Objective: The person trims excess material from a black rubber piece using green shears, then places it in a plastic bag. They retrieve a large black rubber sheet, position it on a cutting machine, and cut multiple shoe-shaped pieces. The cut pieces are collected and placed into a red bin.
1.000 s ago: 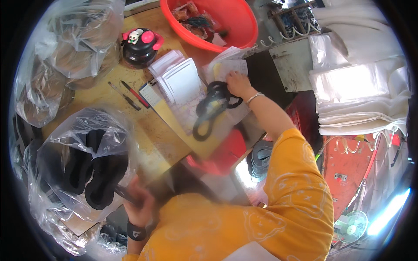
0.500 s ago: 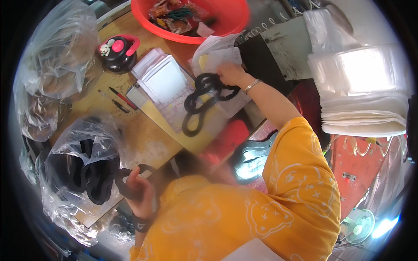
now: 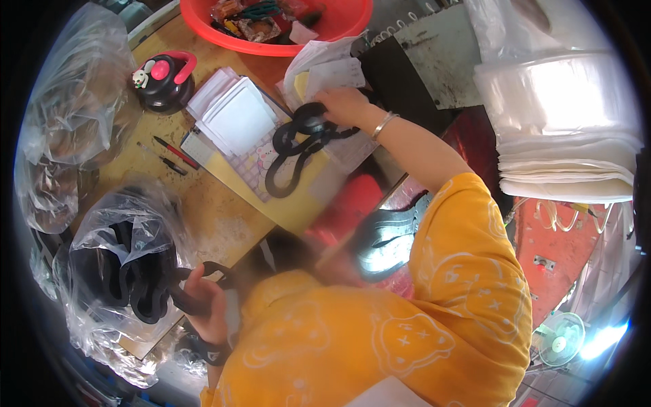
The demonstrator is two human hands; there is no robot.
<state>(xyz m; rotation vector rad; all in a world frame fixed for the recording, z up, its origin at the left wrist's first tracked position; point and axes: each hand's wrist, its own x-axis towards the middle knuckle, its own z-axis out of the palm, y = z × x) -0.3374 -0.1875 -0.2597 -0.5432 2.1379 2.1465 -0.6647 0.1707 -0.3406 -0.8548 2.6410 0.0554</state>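
Your left hand (image 3: 209, 305) holds a black looped piece (image 3: 187, 302) beside the clear bag (image 3: 95, 234); right hand (image 3: 341, 108) touches black loops (image 3: 314, 144) over the yellow sheet (image 3: 302, 211) on the counter (image 3: 234, 227), grip unclear; looks like piece-handling; next probably needs a secure pinch.

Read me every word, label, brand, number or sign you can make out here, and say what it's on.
None can be read.
Paper by the right hand: faint marks, too small.
Patterned sheet: print too small.
Black wristband by the left hand: pale mark, no legible wording.
Yellow shirt: bear outlines, no words visible.
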